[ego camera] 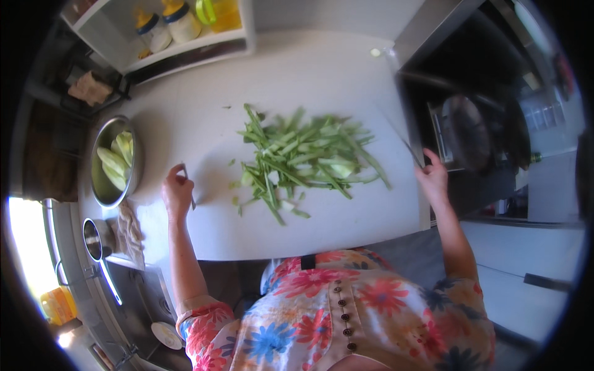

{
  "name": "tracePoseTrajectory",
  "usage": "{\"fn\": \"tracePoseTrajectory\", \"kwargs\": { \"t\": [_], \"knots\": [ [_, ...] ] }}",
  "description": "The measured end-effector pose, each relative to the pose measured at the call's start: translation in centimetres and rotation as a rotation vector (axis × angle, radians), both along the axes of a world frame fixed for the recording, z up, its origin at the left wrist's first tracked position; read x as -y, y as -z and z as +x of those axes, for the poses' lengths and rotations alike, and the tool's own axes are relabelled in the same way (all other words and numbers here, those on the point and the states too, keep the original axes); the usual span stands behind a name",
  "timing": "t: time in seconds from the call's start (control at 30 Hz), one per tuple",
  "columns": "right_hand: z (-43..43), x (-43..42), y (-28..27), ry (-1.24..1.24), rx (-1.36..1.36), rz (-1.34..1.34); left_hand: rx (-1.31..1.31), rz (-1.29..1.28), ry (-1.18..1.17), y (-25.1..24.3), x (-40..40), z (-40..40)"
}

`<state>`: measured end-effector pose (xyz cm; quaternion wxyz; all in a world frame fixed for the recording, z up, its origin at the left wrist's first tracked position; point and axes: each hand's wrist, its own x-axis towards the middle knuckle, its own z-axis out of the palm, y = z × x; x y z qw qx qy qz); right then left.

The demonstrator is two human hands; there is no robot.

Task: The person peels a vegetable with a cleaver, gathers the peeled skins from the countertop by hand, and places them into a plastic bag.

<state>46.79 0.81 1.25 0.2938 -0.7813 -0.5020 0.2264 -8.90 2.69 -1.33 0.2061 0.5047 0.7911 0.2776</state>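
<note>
A loose pile of green vegetable peelings [301, 157] lies across the middle of the white counter [297, 236]. To its left, my left hand [177, 190] grips a slim metal kitchen tool [189, 188], whose exact kind I cannot tell. My right hand [432, 178] is at the counter's right edge, holding a knife [408, 146] with its blurred blade pointing up and left over the counter. Beyond my left hand, several pale green peeled vegetables [113, 164] rest in a steel bowl [134, 178].
A white shelf [199, 46] at the back holds bottles and a green-handled jug [222, 16]. Rightward is a dark stove area with a round pan [466, 132]. A crumpled cloth [130, 232], a small saucepan [93, 239] and a sink [139, 297] are at left.
</note>
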Motion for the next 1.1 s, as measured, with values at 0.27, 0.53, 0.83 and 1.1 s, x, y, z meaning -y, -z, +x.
{"fn": "tracePoseTrajectory", "kwargs": {
  "t": [0.27, 0.53, 0.83, 1.1],
  "knots": [
    [2.1, -5.3, 2.5, 0.058, 0.18, -0.028, -0.443, -0.108, 0.012, 1.8, -5.5, -1.7],
    [1.4, -14.3, 0.8, 0.165, -0.201, -0.053, -0.332, 0.196, 0.359, 1.8, -11.6, 3.4],
    [3.3, -20.9, 3.4, 0.091, 0.173, -0.084, -0.019, 0.237, 0.444, 2.4, -14.6, 10.8],
    [-1.0, -14.9, 2.9, -0.284, 0.233, -0.058, 0.125, 0.172, 0.487, 1.7, -10.9, 13.5]
  ]
}}
